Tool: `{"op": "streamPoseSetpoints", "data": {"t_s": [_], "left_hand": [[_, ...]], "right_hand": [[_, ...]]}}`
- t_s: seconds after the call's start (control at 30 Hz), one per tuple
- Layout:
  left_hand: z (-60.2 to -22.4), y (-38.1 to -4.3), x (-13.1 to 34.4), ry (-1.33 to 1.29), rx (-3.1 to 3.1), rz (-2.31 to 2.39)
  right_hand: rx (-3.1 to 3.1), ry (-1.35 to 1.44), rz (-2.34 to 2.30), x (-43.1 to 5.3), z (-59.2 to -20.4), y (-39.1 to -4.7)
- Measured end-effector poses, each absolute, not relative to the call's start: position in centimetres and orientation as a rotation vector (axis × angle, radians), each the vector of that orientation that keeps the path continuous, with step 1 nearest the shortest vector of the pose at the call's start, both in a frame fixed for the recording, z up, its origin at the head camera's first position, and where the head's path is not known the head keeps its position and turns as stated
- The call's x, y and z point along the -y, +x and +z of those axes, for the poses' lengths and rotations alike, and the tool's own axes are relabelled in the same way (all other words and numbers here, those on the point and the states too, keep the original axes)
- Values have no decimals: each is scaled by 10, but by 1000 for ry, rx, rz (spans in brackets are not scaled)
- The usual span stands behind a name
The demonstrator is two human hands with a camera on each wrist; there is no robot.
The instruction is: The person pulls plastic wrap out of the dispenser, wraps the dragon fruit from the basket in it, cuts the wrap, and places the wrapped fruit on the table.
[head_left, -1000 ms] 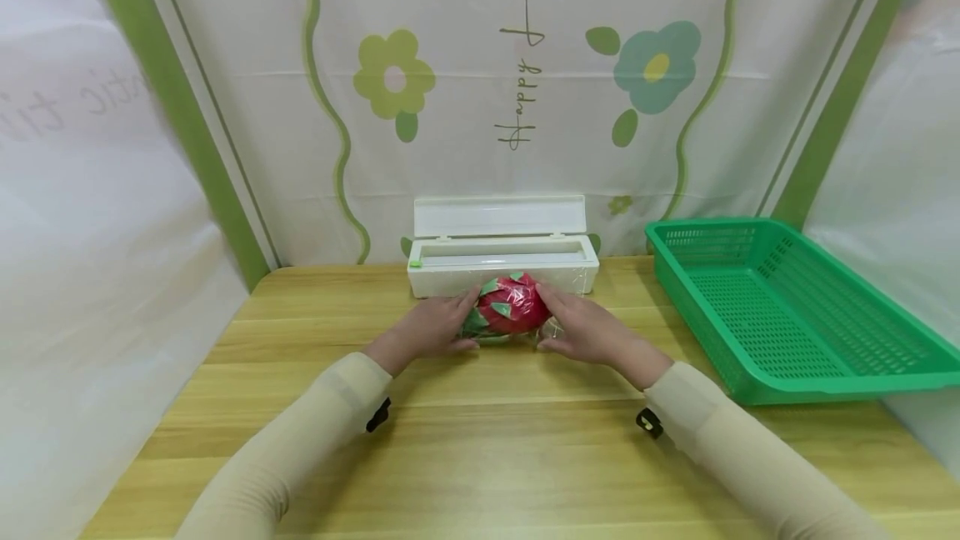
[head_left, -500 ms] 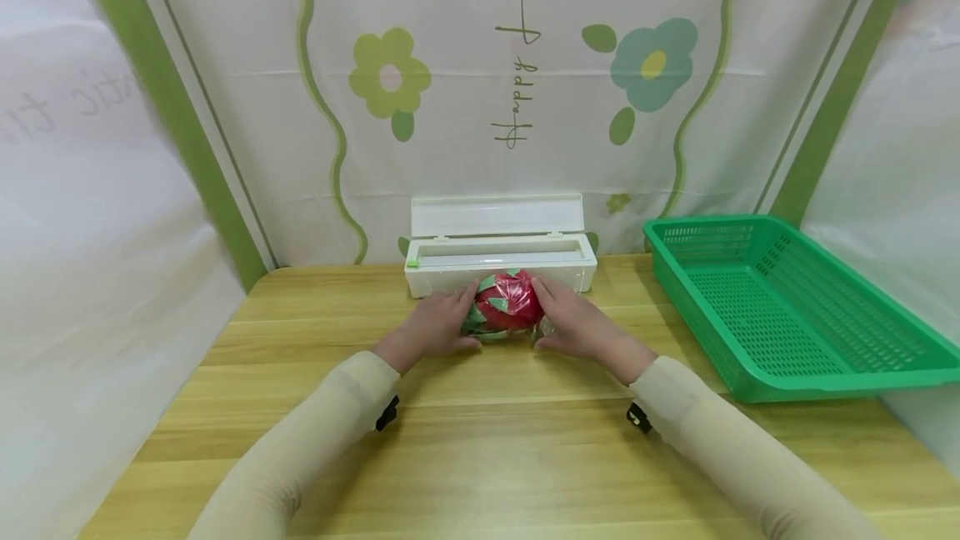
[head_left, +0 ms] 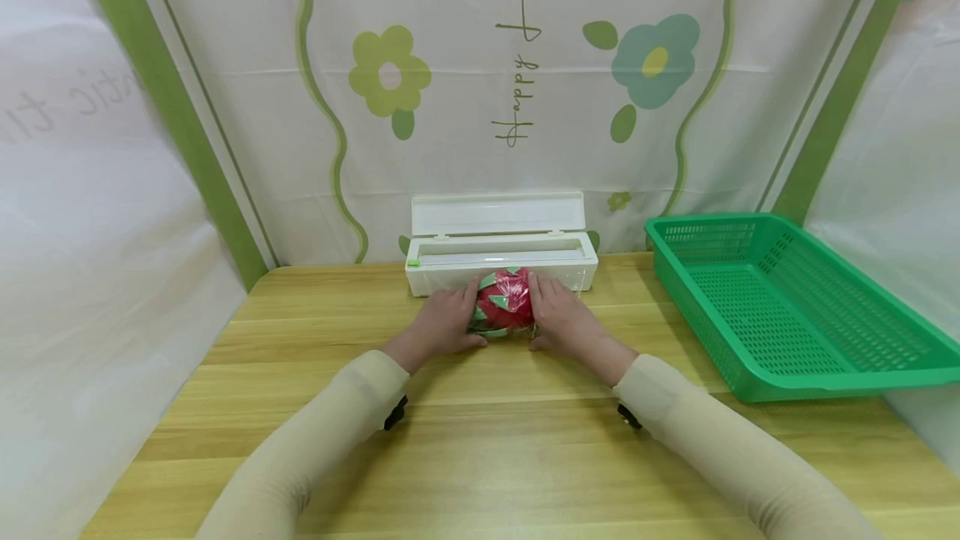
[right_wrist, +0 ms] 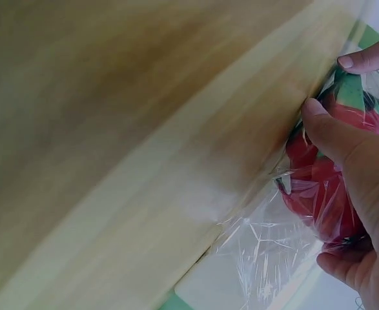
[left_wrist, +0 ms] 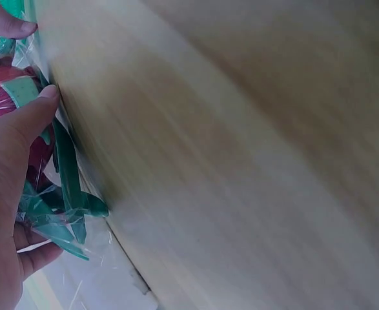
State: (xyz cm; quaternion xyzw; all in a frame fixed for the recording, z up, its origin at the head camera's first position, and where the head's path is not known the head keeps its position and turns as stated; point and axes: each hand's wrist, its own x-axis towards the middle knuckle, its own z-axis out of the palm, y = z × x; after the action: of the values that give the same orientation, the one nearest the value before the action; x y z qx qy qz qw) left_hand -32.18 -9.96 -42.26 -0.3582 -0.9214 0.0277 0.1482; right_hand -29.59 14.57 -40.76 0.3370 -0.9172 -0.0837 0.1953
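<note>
A red dragon fruit [head_left: 504, 301] with green scales lies on the wooden table in shiny cling film. My left hand [head_left: 444, 322] grips its left end. On the other end, my right hand [head_left: 564, 323] presses the film in and grips the fruit, thumb in front and fingers behind. In the right wrist view, loose cling film [right_wrist: 260, 248] stretches from the fruit toward the white box. Green scale tips [left_wrist: 66, 168] poke out under film beside my left thumb in the left wrist view. Right behind the fruit stands a white cling film dispenser [head_left: 423, 280], its lid [head_left: 498, 213] up.
A green perforated basket [head_left: 738, 365] stands at the right, partly over the table's right edge. White printed curtains [head_left: 465, 132] close off the back and both sides. Bare wood [head_left: 510, 457] lies in front of the hands.
Both hands have come closer together round the dragon fruit. The right hand has moved left, folding the film at that end in against the fruit. Dispenser and basket stay put.
</note>
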Motion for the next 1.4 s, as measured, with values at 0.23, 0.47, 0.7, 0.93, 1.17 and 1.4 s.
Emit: {"op": "streamPoseSetpoints", "data": {"t_s": [0.23,0.47,0.7,0.93,1.17,1.4], "left_hand": [[-422,-322,96,-981,2712,101],[-419,-318,95,-963,2743,144],[-419,-315,97,-932,2769,163],[-418,-312,98,-913,2773,154],[-410,-308,100,-930,2766,154],[-407,-305,104,-961,2734,80]], "right_hand": [[2545,937,-231,-145,-409,-298],[2564,938,-168,-148,-408,-297],[2556,960,-40,-149,-405,-293],[2516,992,85,-152,-404,-291],[2512,1020,177,-155,-398,-288],[2535,1013,175,-155,-395,-285]]}}
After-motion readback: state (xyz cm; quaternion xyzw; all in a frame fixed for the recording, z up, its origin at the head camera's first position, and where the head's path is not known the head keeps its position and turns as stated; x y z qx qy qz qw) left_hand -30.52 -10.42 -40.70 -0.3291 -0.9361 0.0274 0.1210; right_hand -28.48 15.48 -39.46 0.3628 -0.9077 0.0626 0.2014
